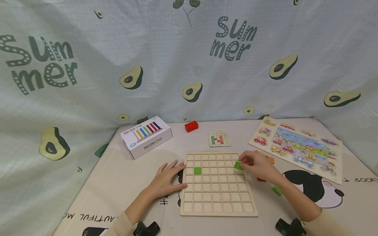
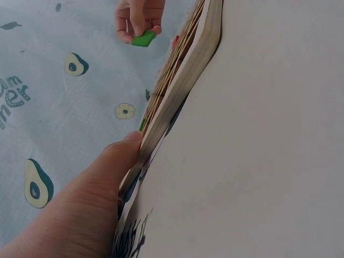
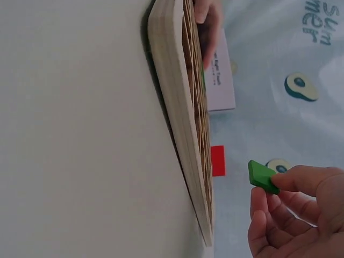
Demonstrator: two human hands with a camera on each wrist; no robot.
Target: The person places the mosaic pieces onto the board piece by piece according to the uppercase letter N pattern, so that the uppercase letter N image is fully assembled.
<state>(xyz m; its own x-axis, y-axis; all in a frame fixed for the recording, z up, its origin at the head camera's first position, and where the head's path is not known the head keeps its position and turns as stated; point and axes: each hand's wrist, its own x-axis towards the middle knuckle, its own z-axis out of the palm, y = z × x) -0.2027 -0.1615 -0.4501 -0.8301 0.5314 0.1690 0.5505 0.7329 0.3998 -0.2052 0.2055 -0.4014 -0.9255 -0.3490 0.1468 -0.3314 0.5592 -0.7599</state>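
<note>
A wooden grid board point(image 1: 218, 196) lies flat in the middle of the table, with one green square tile point(image 1: 197, 170) set in a cell toward its upper left. My left hand point(image 1: 166, 180) rests at the board's left edge, fingers spread and straight, fingertips touching the rim; its thumb point(image 2: 121, 156) shows along that edge in the left wrist view. My right hand point(image 1: 257, 164) pinches another green square tile point(image 3: 262, 176) between thumb and fingers. In the head view that tile hangs over the board's upper right cells.
Orange tiles point(image 1: 270, 160), a red tile point(image 1: 261, 179) and a green tile point(image 1: 277, 190) lie right of the board. Behind it are a small pattern card point(image 1: 219, 139) and a red block point(image 1: 191, 126). A white box point(image 1: 147, 136) stands back left, a picture puzzle point(image 1: 298, 147) back right.
</note>
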